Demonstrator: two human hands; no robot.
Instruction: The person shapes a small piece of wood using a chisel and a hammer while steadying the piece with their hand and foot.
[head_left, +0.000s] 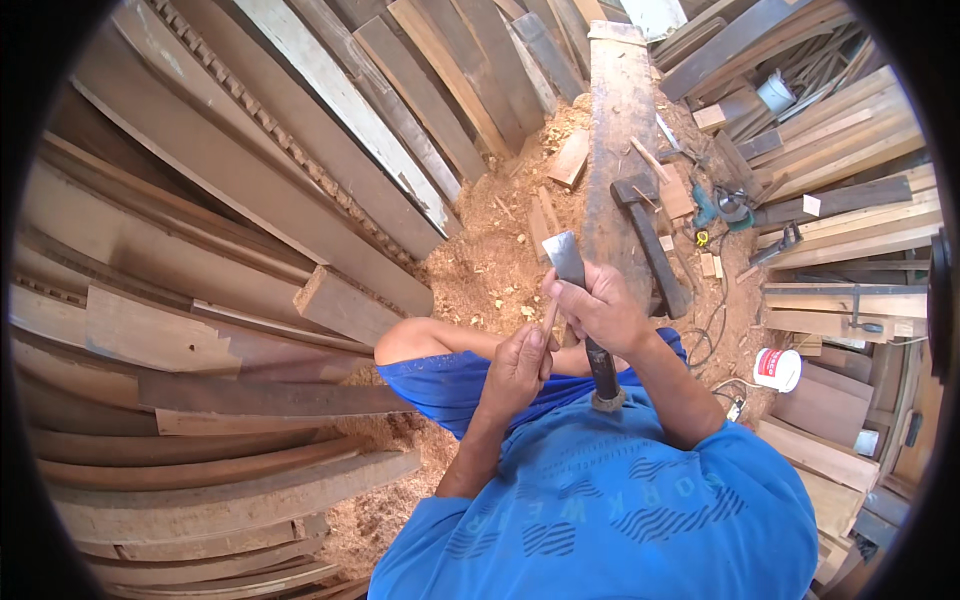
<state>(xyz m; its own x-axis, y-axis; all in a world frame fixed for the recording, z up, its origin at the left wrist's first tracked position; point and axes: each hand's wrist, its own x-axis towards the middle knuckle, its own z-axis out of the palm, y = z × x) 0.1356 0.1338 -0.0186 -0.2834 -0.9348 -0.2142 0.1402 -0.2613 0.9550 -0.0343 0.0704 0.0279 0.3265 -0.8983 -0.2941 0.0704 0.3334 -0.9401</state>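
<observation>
My right hand [608,312] is wrapped round a wide chisel [566,260]. Its flat metal blade points away from me, and the dark handle runs back toward my blue shirt. Just to its left, my left hand [517,368] pinches a thin wooden stick [551,314]. The stick's far end lies close against the chisel, by my right thumb; whether the edge touches it I cannot tell. Beyond my right hand, a dark-headed hammer [652,245] with a long dark handle rests on the worn wooden bench plank [615,100].
Planks [300,180] lean in rows on the left, with more boards [850,200] on the right. Sawdust and shavings [480,270] cover the floor. To the right lie a green power tool [722,206], a cable [712,340], a clamp [858,312] and a white tub [778,370].
</observation>
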